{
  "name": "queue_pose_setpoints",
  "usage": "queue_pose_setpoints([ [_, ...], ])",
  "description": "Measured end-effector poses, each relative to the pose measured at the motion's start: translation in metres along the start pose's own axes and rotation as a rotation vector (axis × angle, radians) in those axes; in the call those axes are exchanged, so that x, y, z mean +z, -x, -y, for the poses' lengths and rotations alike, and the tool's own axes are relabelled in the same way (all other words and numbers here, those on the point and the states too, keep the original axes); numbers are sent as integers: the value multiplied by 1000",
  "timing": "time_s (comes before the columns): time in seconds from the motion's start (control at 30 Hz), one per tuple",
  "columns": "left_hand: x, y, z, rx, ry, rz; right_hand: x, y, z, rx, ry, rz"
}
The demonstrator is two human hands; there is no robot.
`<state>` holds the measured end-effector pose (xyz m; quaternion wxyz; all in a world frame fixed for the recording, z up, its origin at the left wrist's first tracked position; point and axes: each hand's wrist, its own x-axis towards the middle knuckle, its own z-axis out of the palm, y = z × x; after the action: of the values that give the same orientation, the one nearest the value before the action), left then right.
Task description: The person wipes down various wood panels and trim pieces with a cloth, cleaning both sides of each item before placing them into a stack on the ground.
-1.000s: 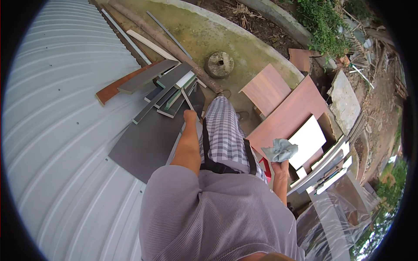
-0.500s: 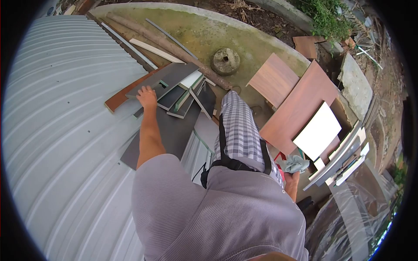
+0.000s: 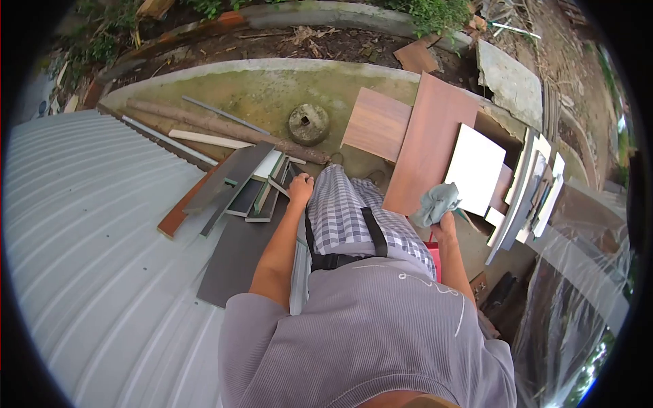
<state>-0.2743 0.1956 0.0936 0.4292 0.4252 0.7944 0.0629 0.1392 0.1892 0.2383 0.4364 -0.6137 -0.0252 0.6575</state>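
My left hand (image 3: 300, 186) is at the right side of a pile of cut boards, its fingers curled at the edge of a dark board; what lies inside them is hidden. In that pile are a long dark grey board (image 3: 228, 178), a narrow board with a pale edge (image 3: 277, 186) and a white-faced piece (image 3: 267, 165). A larger dark grey panel (image 3: 235, 262) lies beneath them. Out to the right, my right hand (image 3: 445, 226) is closed on a crumpled grey-green cloth (image 3: 437, 204), held in front of the wood-brown panels.
Corrugated metal sheeting (image 3: 95, 245) spreads on the left. Brown panels (image 3: 435, 136), a white panel (image 3: 476, 166) and several upright strips (image 3: 520, 197) stand at the right. A round concrete block (image 3: 308, 124) and a long pole (image 3: 218, 126) lie ahead. Something red (image 3: 435, 257) is beside my leg.
My left hand has moved right across the pile, from the long dark grey board to the pile's right side. My right hand has raised the cloth forward. The view has turned.
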Motion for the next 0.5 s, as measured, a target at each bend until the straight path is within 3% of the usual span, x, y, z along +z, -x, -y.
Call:
queue_pose_setpoints([
  [0.13,1,-14,-65,244,16,117,-7,-1,-22,-87,-124,22],
  [0.33,5,-39,-130,538,-119,192,-84,-4,-94,-114,-309,-337],
  [0.5,21,-55,-158,507,-192,311,-116,3,-76,-198,-465,-476],
])
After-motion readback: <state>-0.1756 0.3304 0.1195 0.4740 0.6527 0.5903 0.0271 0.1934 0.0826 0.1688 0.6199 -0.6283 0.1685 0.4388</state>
